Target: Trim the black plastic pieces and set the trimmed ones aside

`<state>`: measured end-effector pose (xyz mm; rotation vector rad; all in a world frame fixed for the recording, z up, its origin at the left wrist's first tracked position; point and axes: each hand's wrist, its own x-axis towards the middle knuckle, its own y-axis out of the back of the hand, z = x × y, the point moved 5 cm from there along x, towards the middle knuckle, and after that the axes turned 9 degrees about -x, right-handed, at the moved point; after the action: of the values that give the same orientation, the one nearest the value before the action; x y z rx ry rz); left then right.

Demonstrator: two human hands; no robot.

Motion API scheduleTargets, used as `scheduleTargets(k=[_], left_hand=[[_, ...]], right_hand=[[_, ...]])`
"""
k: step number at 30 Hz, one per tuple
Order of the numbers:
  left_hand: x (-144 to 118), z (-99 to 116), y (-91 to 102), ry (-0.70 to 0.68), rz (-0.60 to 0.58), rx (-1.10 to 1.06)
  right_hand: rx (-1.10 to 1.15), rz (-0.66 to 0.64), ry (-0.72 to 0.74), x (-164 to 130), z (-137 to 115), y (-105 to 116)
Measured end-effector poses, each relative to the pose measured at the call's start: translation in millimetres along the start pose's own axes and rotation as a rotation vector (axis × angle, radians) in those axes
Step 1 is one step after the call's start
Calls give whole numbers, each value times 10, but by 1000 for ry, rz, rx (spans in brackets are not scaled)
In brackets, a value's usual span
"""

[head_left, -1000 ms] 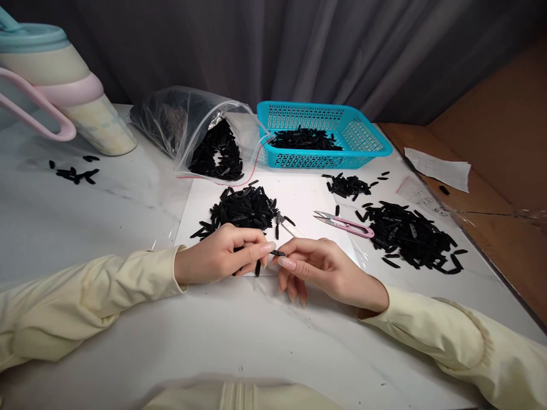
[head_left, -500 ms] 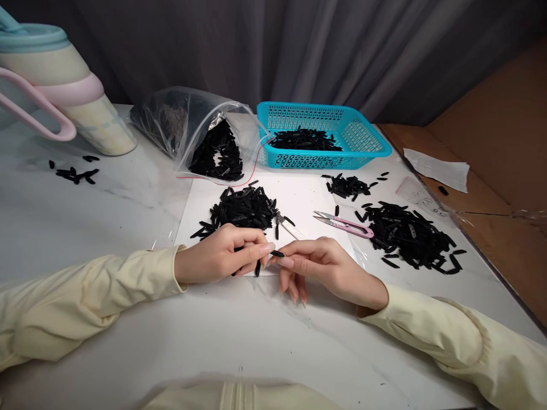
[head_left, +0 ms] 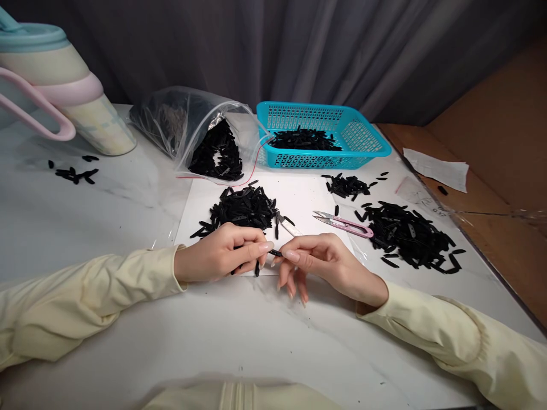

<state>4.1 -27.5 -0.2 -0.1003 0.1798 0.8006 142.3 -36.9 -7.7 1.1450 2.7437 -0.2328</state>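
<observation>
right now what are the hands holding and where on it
Both hands pinch one small black strip between them: the left hand by its left end, the right hand by its right end, fingertip to thumb. Only its middle shows.

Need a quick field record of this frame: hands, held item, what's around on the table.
left hand: left hand pinching a small black piece, more pieces under its fingers
right hand: right hand pinching the same piece's other end
nearest pile: black pieces on white sheet
right pile: loose pieces
tool: pink snips, untouched
basket: teal basket, pieces inside
bag: clear bag, open, pieces inside
</observation>
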Motion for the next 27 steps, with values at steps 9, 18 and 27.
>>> scheduleTargets(k=[9,18,27], left_hand=[[17,-9,8,-23,9,48],[17,-15,1,-4,4,55],[17,-16,-3,9,6,37]], right_hand=[[-44,-6,-7,17,25,-11],[-15,-24,-1,21,37,-11],[58,-33,-1,29,42,3]])
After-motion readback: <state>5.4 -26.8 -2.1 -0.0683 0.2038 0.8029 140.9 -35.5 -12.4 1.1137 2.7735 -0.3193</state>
